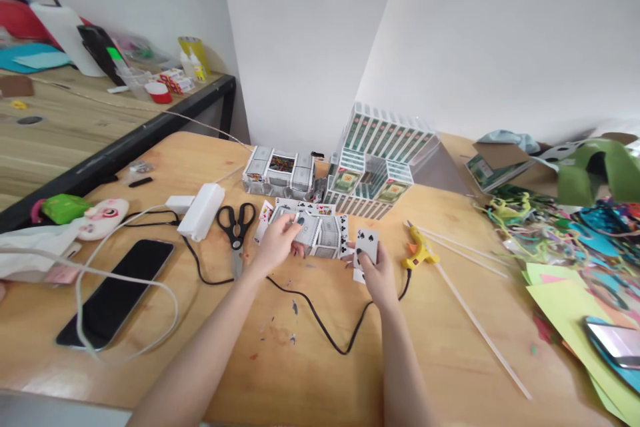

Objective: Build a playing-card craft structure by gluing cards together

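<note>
My right hand (379,275) pinches a white playing card (369,240) with black spades, face up, beside the right end of a flat assembly of playing cards (327,237). The left end of that assembly is between the closed thumb and fingers of my left hand (279,240); part of the grip is hidden. Grey card backs show on its top, and card faces line its far and right sides. Just behind it stands a boxy block made of playing cards (279,172). A yellow hot glue gun (419,250) lies to the right of my right hand.
Black scissors (236,230), a white power adapter (201,211) and a phone (116,293) lie left. Stacked green card boxes (373,163) stand behind. Glue sticks (483,330), coloured paper (570,320) and craft scraps lie right. A black cable (320,320) crosses the front.
</note>
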